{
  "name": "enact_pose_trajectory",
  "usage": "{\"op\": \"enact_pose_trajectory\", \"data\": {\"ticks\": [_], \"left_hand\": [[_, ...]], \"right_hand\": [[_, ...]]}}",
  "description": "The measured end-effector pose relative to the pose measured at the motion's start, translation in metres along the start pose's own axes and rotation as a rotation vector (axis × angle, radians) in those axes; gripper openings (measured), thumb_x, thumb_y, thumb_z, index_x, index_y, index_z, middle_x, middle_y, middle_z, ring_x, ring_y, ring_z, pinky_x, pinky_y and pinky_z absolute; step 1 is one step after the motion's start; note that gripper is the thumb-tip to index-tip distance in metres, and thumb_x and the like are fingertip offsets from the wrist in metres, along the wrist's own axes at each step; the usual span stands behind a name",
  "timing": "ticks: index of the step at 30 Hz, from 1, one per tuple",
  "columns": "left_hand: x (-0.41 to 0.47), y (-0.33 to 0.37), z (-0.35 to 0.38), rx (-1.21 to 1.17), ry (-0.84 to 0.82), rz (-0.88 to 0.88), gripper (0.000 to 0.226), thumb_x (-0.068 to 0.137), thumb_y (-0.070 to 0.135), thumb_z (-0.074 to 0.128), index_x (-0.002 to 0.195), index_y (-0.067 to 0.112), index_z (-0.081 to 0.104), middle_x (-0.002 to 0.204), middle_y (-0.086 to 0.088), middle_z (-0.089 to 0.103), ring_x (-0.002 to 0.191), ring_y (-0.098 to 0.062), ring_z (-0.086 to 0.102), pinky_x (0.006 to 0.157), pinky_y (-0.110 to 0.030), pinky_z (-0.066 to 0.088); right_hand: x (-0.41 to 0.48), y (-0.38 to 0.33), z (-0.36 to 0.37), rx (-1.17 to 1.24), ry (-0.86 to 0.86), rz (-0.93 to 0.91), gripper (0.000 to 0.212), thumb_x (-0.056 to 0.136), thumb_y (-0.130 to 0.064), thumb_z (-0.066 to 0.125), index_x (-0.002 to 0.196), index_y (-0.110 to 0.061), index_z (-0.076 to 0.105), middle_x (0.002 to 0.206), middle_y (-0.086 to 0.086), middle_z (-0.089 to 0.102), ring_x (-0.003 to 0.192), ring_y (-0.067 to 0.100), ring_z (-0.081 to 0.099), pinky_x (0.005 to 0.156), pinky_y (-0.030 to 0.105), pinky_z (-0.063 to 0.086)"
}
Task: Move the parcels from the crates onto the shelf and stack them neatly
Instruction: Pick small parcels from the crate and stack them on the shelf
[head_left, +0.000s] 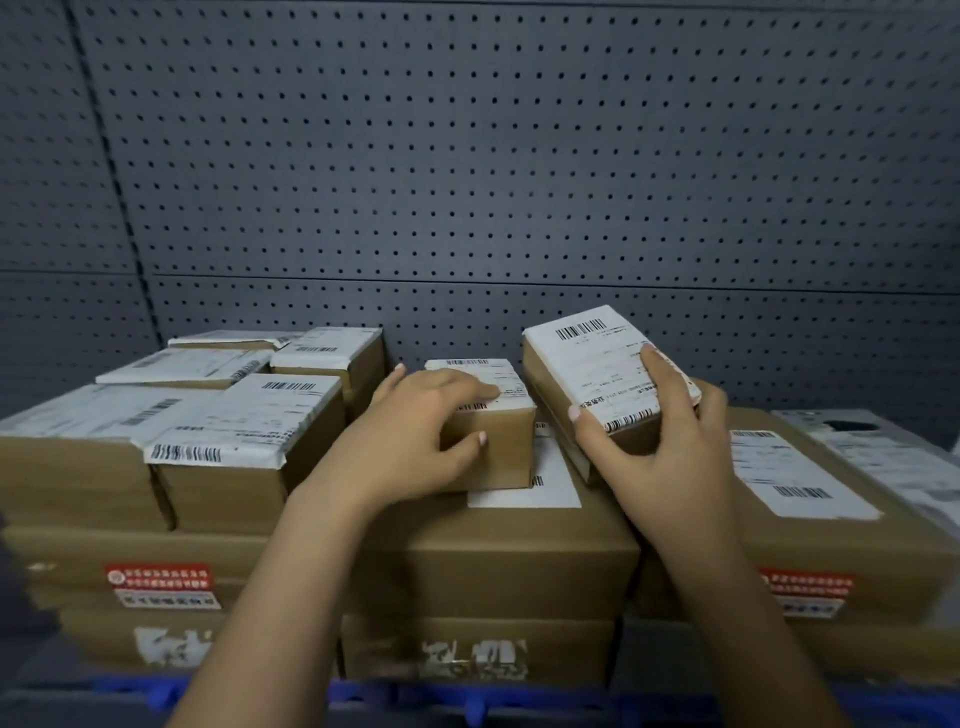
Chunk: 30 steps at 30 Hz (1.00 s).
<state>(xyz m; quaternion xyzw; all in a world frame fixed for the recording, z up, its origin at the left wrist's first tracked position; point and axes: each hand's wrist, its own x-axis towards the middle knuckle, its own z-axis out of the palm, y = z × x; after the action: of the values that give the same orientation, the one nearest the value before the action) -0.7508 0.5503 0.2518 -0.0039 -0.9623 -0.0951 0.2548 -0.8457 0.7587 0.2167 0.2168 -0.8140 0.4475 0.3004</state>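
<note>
The left hand (415, 431), fingers curled round a small brown cardboard parcel with a white label (493, 447), steadies it atop a wide flat brown box (498, 545), while the right hand (660, 447) clamps a second labelled brown parcel (597, 364), tilted just beside it, likely to seat it flush.

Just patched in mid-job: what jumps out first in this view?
At centre, the left hand grips a small brown cardboard parcel standing on a larger flat brown box, while the right hand holds a tilted white-labelled cardboard parcel beside it. Behind them rises a dark grey perforated back panel.
</note>
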Motion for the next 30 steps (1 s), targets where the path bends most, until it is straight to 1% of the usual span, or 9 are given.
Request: {"op": "enact_pose_trajectory", "data": {"ticks": [3, 5, 9, 12, 14, 18, 22, 27, 30], "left_hand": [[-0.008, 0.000, 0.000, 0.071, 0.043, 0.002, 0.043, 0.094, 0.035, 0.051, 0.136, 0.036, 0.045, 0.138, 0.016, 0.047, 0.131, -0.007, 0.038, 0.120, -0.040, 0.008], [-0.014, -0.001, 0.000, 0.116, 0.074, -0.005, 0.043, 0.094, 0.033, 0.049, 0.137, 0.034, 0.044, 0.138, 0.014, 0.047, 0.131, -0.009, 0.039, 0.119, -0.037, 0.010], [-0.026, 0.002, 0.002, 0.186, 0.145, -0.015, 0.049, 0.093, 0.033, 0.049, 0.141, 0.029, 0.040, 0.142, 0.006, 0.044, 0.131, -0.016, 0.040, 0.118, -0.038, 0.014], [-0.035, 0.006, 0.005, 0.178, 0.199, 0.063, 0.045, 0.090, 0.029, 0.052, 0.135, 0.023, 0.048, 0.133, 0.001, 0.052, 0.122, -0.020, 0.048, 0.115, -0.037, 0.023], [-0.040, 0.007, 0.007, 0.181, 0.196, 0.079, 0.043, 0.091, 0.027, 0.050, 0.133, 0.022, 0.050, 0.131, 0.001, 0.053, 0.122, -0.019, 0.047, 0.114, -0.036, 0.024], [-0.043, 0.002, 0.005, 0.178, 0.191, 0.031, 0.047, 0.094, 0.024, 0.043, 0.140, 0.019, 0.044, 0.140, -0.001, 0.048, 0.131, -0.020, 0.040, 0.118, -0.037, 0.016], [-0.041, -0.002, 0.003, 0.213, 0.149, -0.024, 0.052, 0.096, 0.024, 0.037, 0.147, 0.017, 0.032, 0.150, -0.003, 0.037, 0.140, -0.022, 0.028, 0.119, -0.037, 0.005], [-0.038, -0.006, 0.004, 0.249, 0.087, -0.102, 0.058, 0.098, 0.026, 0.033, 0.152, 0.014, 0.015, 0.158, -0.007, 0.019, 0.146, -0.024, 0.011, 0.120, -0.040, 0.002], [-0.034, -0.011, 0.006, 0.217, 0.027, -0.142, 0.063, 0.097, 0.024, 0.035, 0.153, 0.011, 0.008, 0.160, -0.010, 0.010, 0.148, -0.027, 0.002, 0.120, -0.040, 0.002]], "right_hand": [[-0.007, -0.007, 0.001, -0.018, -0.008, 0.020, 0.081, 0.072, -0.070, 0.060, 0.142, -0.044, 0.030, 0.130, -0.005, 0.033, 0.121, 0.020, 0.040, 0.094, 0.043, 0.045], [-0.013, -0.014, 0.002, -0.019, -0.012, 0.028, 0.081, 0.073, -0.069, 0.061, 0.143, -0.043, 0.029, 0.130, -0.004, 0.033, 0.122, 0.021, 0.038, 0.096, 0.044, 0.044], [-0.028, -0.026, 0.006, -0.054, 0.018, 0.025, 0.084, 0.073, -0.069, 0.061, 0.144, -0.040, 0.029, 0.130, -0.002, 0.033, 0.123, 0.022, 0.038, 0.098, 0.044, 0.043], [-0.034, -0.035, 0.010, -0.063, 0.024, 0.042, 0.084, 0.072, -0.069, 0.062, 0.144, -0.040, 0.029, 0.132, -0.001, 0.033, 0.125, 0.022, 0.037, 0.099, 0.044, 0.043], [-0.036, -0.041, 0.015, -0.055, 0.009, 0.054, 0.085, 0.073, -0.067, 0.063, 0.145, -0.039, 0.028, 0.134, -0.001, 0.032, 0.127, 0.022, 0.035, 0.099, 0.041, 0.041], [-0.038, -0.053, 0.025, -0.035, -0.014, 0.064, 0.086, 0.072, -0.067, 0.064, 0.146, -0.038, 0.030, 0.135, 0.001, 0.032, 0.127, 0.023, 0.036, 0.098, 0.037, 0.038], [-0.041, -0.061, 0.030, -0.100, -0.020, 0.064, 0.086, 0.072, -0.070, 0.062, 0.146, -0.037, 0.031, 0.132, 0.002, 0.035, 0.124, 0.024, 0.038, 0.097, 0.039, 0.040], [-0.047, -0.067, 0.033, -0.116, -0.025, 0.063, 0.085, 0.072, -0.068, 0.064, 0.145, -0.038, 0.032, 0.130, 0.001, 0.036, 0.124, 0.023, 0.037, 0.096, 0.037, 0.039], [-0.051, -0.070, 0.031, -0.122, -0.019, 0.069, 0.084, 0.073, -0.068, 0.064, 0.145, -0.038, 0.031, 0.132, 0.002, 0.035, 0.125, 0.024, 0.037, 0.097, 0.040, 0.041]]}}
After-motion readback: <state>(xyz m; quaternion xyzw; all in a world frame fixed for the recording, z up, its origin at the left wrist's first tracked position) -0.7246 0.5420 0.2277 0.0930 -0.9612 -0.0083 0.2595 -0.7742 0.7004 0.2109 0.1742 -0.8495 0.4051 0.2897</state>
